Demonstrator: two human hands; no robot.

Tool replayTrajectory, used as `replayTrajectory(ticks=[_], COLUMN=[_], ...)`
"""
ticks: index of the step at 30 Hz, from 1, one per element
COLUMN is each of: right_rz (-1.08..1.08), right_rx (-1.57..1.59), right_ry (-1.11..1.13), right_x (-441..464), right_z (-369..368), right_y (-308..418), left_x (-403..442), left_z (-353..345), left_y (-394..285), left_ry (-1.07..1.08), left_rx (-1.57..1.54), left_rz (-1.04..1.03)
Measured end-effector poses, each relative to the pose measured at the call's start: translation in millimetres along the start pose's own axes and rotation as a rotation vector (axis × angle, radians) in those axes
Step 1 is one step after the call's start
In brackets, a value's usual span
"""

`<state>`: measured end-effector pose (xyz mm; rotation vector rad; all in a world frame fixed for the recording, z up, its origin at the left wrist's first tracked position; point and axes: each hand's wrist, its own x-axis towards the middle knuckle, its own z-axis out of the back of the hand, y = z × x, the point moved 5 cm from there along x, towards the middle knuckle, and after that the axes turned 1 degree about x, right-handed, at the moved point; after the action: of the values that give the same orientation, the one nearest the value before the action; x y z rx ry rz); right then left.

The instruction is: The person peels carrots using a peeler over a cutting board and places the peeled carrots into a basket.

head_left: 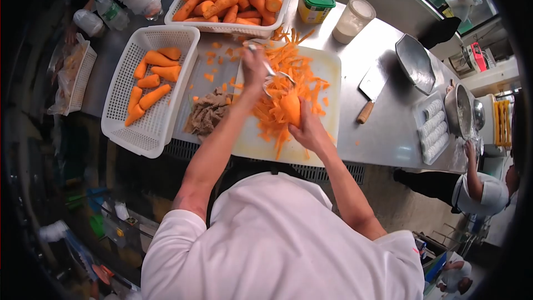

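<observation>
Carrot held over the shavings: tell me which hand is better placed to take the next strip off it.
Probably the left hand: it grips the peeler, whose head is close to the carrot. The right hand is occupied holding that carrot.

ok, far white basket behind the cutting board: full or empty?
Full: carrots are heaped across the far white basket, reaching its rim.

Your steel table (386, 133) carries a white cutting board (330, 72) right before you, a white basket (187, 58) left of it and a cleaver (371, 88) to its right. Beyond the board stand a green-lidded tub (316, 6) and a pale container (353, 20).
</observation>
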<state>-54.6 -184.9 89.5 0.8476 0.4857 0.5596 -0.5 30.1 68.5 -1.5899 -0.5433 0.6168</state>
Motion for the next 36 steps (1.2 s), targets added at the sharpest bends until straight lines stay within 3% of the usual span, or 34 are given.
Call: replayTrajectory(ticks=[2,4,5,10,12,13,14,16,19,20,23,25,29,31,33,34,35,36], right_rz=[-0.033,0.188,0.185,0.148,0.180,0.188,0.201,0.112,0.056,0.117,0.383,0.327,0.230,0.408,0.286,0.471,0.556,0.482], right_rx=[-0.023,-0.143,-0.148,-0.253,-0.273,-0.287,-0.292,-0.159,0.008,0.084,0.215,0.480,0.662,0.461,0.130,-0.050,-0.300,-0.446], right_ry=[-0.006,-0.124,-0.123,-0.079,-0.048,-0.022,-0.009,0.064,0.101,0.087,0.109,0.364,0.490,0.241,-0.027,-0.299,-0.408,-0.505], right_x=[2,-6,-12,-8,-6,-11,-15,-14,19,37,98,133,168,204,236,261,287,322], right_z=[-4,-3,-1,-3,-6,-9,-6,2,0,-6,-48,-82,-107,-90,-41,-19,1,13], right_y=[-2,5,4,9,14,14,15,18,40,51,103,134,156,139,129,119,115,96], left_x=[-6,14,23,-1,8,6,34,27,-13,-26,-67,-80,-96,-109,-124,-131,-138,-144], left_z=[-11,-1,14,4,5,23,52,91,112,120,140,146,159,164,167,171,174,177], left_y=[8,26,27,9,28,12,44,33,28,26,43,48,38,34,30,30,31,31], left_ry=[0.032,-0.049,-0.240,-0.107,-0.059,-0.259,-0.406,-0.372,-0.243,-0.251,-0.221,-0.225,-0.156,-0.088,0.015,0.010,0.028,0.049], left_rx=[0.048,0.179,0.052,-0.018,0.281,0.244,0.286,0.151,0.250,0.255,0.138,0.056,-0.087,-0.200,-0.331,-0.336,-0.329,-0.318], left_rz=[-0.031,0.004,0.065,0.006,-0.152,-0.162,-0.150,0.028,-0.036,-0.044,0.271,0.247,0.301,0.305,0.329,0.324,0.328,0.335])
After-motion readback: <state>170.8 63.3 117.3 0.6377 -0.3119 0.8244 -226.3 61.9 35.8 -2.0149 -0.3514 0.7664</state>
